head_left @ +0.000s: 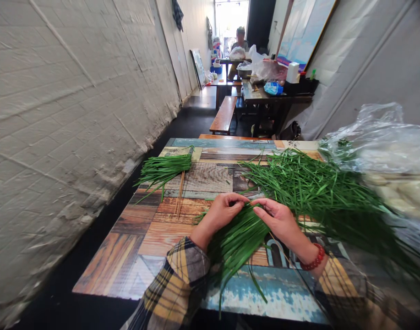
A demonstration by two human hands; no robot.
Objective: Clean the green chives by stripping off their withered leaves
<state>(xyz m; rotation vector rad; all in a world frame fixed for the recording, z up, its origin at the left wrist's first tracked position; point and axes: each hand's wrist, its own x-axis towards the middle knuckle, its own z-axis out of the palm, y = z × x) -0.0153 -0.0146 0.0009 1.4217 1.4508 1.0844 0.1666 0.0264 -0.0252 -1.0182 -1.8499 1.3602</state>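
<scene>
A bundle of garlic chives (244, 233) lies in front of me, its long leaves hanging toward the table's near edge. My left hand (226, 211) pinches the far end of the bundle between thumb and fingers. Close beside it, my right hand (276, 220) is also closed in a pinch at that end, fingertips nearly touching the left ones. A thin stick (280, 245), which looks like a bamboo skewer, shows beneath my right hand; its tip is hidden. At the far left, a neat row of chives (168, 167) lies with bamboo skewers (180, 195) sticking out of it.
A loose heap of chives (309, 183) spreads over the right of the patchwork-patterned table (117, 256). A clear plastic bag (395, 151) with pale contents stands at the right edge. Beyond are a bench (224, 114), another loaded table (261, 95) and a seated person (240, 41).
</scene>
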